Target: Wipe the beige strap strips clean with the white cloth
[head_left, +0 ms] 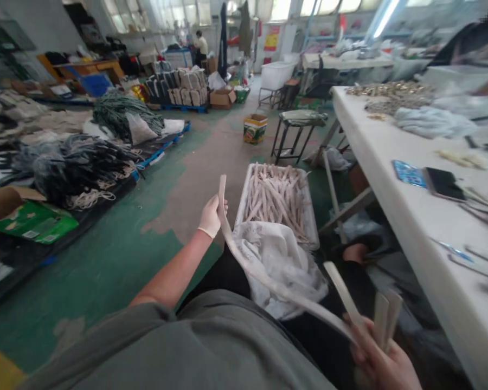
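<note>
My left hand (211,215), in a white glove, is closed round the upper part of a long cream strap (244,259) that curves down across my lap. Low at the right, my bare right hand (380,360) grips the strap's other end together with a few more cream strap ends that stick up from the fist. Just beyond my knees stands a white crate (311,216) filled with several similar cream straps (274,197). A white plastic bag (280,262) lies crumpled over the crate's near edge and my lap.
A long white table (394,200) runs along the right with a phone (443,183), a blue card, tools and metal parts. A stool (299,122) stands past the crate. Piles of dark cords (71,162) and cardboard boxes lie on pallets at the left. People work far back.
</note>
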The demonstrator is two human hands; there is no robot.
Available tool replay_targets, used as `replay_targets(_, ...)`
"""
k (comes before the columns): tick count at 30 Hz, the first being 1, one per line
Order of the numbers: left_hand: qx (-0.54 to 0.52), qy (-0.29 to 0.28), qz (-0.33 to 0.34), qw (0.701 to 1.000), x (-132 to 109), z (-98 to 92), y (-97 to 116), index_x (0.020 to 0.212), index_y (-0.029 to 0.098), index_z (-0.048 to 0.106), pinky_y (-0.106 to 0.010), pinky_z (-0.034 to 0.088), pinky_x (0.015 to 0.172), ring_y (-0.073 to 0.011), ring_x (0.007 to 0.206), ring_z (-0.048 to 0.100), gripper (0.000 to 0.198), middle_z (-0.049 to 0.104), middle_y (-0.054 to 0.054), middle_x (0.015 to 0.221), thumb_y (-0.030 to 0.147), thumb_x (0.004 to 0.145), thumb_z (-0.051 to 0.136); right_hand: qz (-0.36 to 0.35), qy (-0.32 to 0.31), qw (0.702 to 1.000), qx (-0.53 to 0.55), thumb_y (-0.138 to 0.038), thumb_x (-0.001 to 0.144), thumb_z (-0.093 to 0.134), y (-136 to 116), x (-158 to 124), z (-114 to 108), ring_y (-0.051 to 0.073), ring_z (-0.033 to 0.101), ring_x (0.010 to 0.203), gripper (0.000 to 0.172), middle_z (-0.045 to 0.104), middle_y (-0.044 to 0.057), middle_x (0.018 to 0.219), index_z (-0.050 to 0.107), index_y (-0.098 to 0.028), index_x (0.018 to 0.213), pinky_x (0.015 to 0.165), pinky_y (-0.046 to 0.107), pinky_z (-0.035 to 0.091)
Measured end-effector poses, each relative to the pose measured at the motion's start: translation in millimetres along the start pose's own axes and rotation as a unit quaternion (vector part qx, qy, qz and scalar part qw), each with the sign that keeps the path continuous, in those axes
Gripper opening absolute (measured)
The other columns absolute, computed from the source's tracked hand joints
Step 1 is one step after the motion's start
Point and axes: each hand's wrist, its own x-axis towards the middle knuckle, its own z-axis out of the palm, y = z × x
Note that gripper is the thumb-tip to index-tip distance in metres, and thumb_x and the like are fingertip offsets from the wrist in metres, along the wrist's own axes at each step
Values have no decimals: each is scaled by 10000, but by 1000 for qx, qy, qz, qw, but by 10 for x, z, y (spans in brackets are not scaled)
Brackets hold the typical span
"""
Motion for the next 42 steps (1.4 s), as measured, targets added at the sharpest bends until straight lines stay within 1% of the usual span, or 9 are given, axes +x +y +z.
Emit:
replay_targets(4, 185, -84, 63, 977, -529, 177, -440, 969, 192, 717, -208, 491, 698, -132, 748, 651, 127, 717, -5, 820, 265, 887, 653, -15, -55, 990, 131, -567, 624, 842, -409, 130, 449, 57, 301, 377, 636, 441, -83, 467, 690, -159, 1087, 369, 190, 194)
replay_targets(10, 334, -237, 150, 900, -1074, 289, -667, 905, 252, 767, -257, 472, 977, -205, 1094, 648, 104, 747, -23, 1030, 218, 849, 686, -22, -162, 942, 292, -449, 596, 891, -847, 284, 853, 5, 216, 388, 537, 573, -55, 580, 687, -159, 999, 372, 171, 131)
replay_targets(17, 372, -330, 157, 853, -1177, 405, -703, 891, 256, 770, -304, 432, 1079, -217, 1149, 630, 105, 743, -34, 1053, 202, 835, 699, -22, -232, 908, 348, -369, 675, 851, -963, 189, 860, 5, 169, 376, 501, 601, -71, 588, 691, -195, 1117, 366, 166, 112)
replay_targets(23, 340, -365, 348, 794, -1112, 362, -807, 918, 192, 743, -334, 537, 895, -204, 903, 699, 129, 752, -52, 917, 281, 897, 651, -42, -288, 880, 375, -310, 671, 847, -924, 118, 859, -12, 141, 368, 410, 677, -47, 690, 703, -195, 1038, 355, 174, 96)
replay_targets(27, 337, -400, 394, 756, -1180, 335, -833, 960, 198, 733, -306, 555, 847, -186, 880, 710, 156, 752, -51, 912, 313, 941, 630, -73, -280, 892, 348, -280, 679, 832, -900, 87, 922, -15, 197, 363, 426, 748, 22, 885, 709, -189, 1076, 342, 194, 132)
replay_targets(33, 303, -508, 286, 754, -1302, 283, -826, 1188, 200, 669, -333, 564, 935, -197, 1032, 702, 263, 732, -87, 1119, 311, 961, 598, -70, -247, 906, 337, -292, 677, 835, -868, 97, 953, -15, 196, 349, 269, 694, -2, 680, 731, -148, 879, 343, 187, 138)
replay_targets(37, 276, -616, 184, 714, -1309, 326, -818, 1420, 214, 519, -400, 477, 1100, -263, 1288, 583, 588, 594, -131, 1405, 354, 879, 701, -56, -282, 897, 336, -384, 718, 798, -843, 91, 956, 5, 139, 342, 269, 390, -103, 372, 719, -127, 731, 353, 175, 154)
replay_targets(39, 273, -627, 138, 717, -1324, 358, -826, 1423, 219, 513, -409, 465, 1107, -268, 1293, 572, 604, 588, -123, 1408, 397, 876, 696, -57, -292, 899, 321, -402, 729, 779, -846, 83, 942, 14, 136, 334, 279, 293, -123, 335, 711, -133, 707, 355, 175, 157)
replay_targets(42, 307, -623, 69, 716, -1356, 388, -815, 1293, 192, 600, -381, 528, 988, -246, 1120, 643, 492, 683, -105, 1203, 470, 892, 657, -57, -291, 914, 278, -420, 728, 762, -864, 77, 897, 15, 161, 324, 302, 369, -98, 360, 659, -147, 651, 348, 185, 146)
